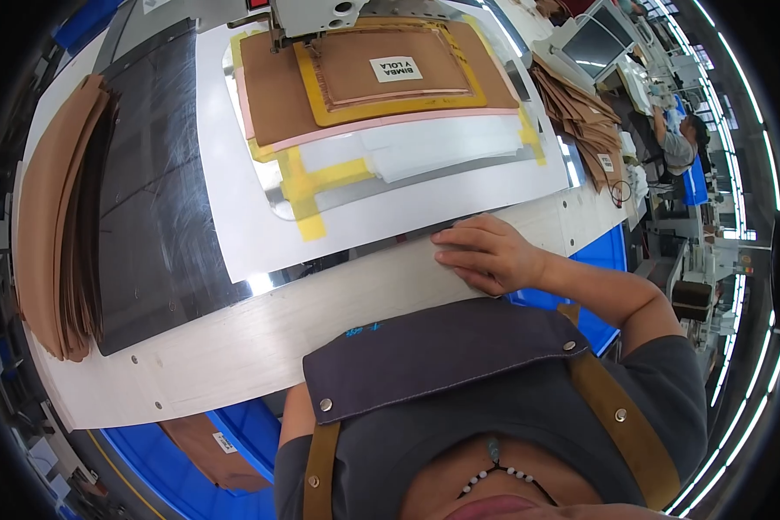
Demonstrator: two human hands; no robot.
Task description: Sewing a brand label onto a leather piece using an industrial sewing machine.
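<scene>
My right hand (490, 256) rests at the front edge of the white table (338, 290), its fingers loosely bent and slightly apart, holding nothing that I can see. My left hand is out of sight; only a bit of that arm (295, 416) shows beside my apron (433, 351). Beyond my right hand lies a brown panel (273, 108) on a white sheet (243, 234) with yellow tape (308, 204). On the panel sits a yellow frame (321, 100) around a smaller brown piece (347, 69) with a white label (396, 69). The sewing machine head (321, 16) stands over the frame's far edge.
A stack of brown pieces (56, 225) stands at the left, beside a dark glossy plate (152, 199). More brown pieces (576, 113) lie at the right, near a screen (594, 43). Blue bins (247, 433) sit below the table. Another person (680, 143) sits far right.
</scene>
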